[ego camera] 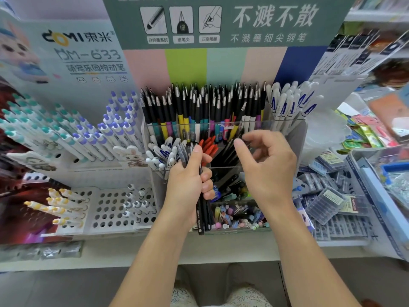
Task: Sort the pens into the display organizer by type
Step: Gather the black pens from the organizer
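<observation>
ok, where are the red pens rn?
Head view, centre: the red pens stand in the clear organizer, between the left hand and right hand, just below the black-grip pens.

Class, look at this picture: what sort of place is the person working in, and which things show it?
Most likely a stationery shop: a branded pen display board, a clear organizer packed with pens, and boxed refills on the shelf.
</observation>
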